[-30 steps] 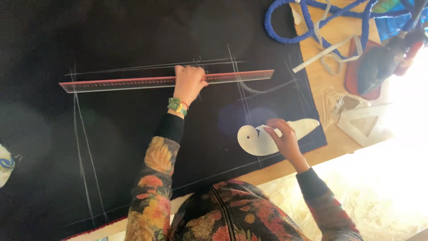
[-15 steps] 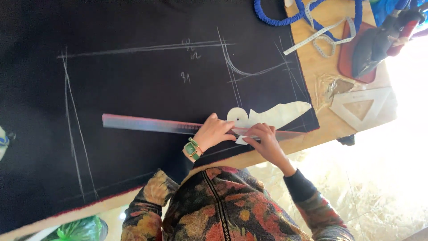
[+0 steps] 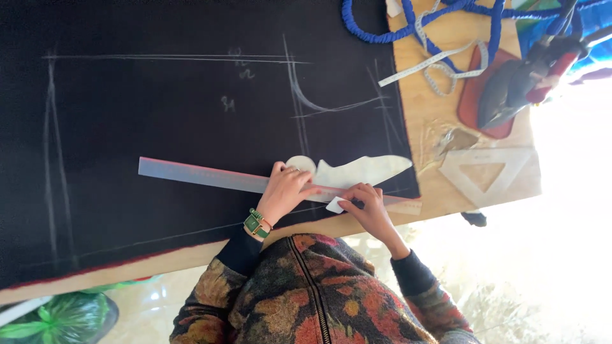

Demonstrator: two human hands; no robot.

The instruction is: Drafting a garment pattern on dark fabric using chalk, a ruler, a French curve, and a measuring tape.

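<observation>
The long ruler (image 3: 255,183) lies slanted across the lower part of the black cloth (image 3: 159,127), its right end reaching past the cloth's edge onto the bare wood. My left hand (image 3: 288,191) presses flat on it near the middle, fingers spread and stretched out, gripping nothing. My right hand (image 3: 363,205) sits just beside it at the ruler's lower edge, fingers curled and pinched around a small white piece of chalk (image 3: 335,205) whose tip touches the cloth. A pale curved template (image 3: 357,171) lies just above the ruler, touching its upper edge. The cloth's near edge runs close below my hands, with a narrow strip of tabletop (image 3: 440,121) showing under it. To the left the cloth is open, crossed only by chalk lines. To the right the wood is crowded: a clear triangle (image 3: 486,175), a measuring tape (image 3: 433,64), a blue cord (image 3: 408,32) and an iron (image 3: 510,89).
</observation>
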